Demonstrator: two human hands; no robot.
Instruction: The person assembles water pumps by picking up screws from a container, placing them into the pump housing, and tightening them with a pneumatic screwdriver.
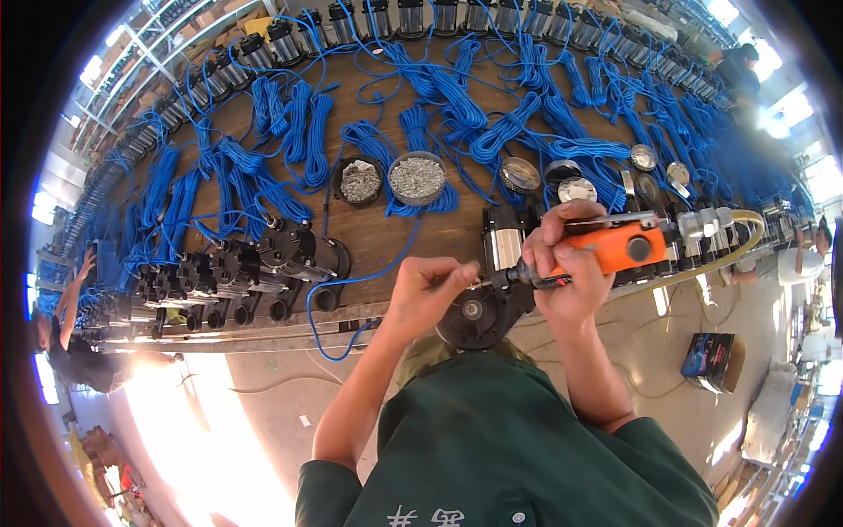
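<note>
Two hands work at a black pump (470, 318) lying at the near edge of the wooden table (373, 237), right in front of the green shirt (518, 422). The right hand (566, 263) is wrapped around an orange power screwdriver (630, 248), its nose pointing toward nine o'clock, a yellowish hose (757, 230) at its other end. The left hand (432, 294) has thumb and finger pinched together by the screwdriver's tip; whether they grip anything is too small to tell. From the pump, two bowls of small metal parts (417, 178) sit near eleven o'clock, more pumps (237, 268) toward nine, blue cable bundles (505, 127) at twelve.
</note>
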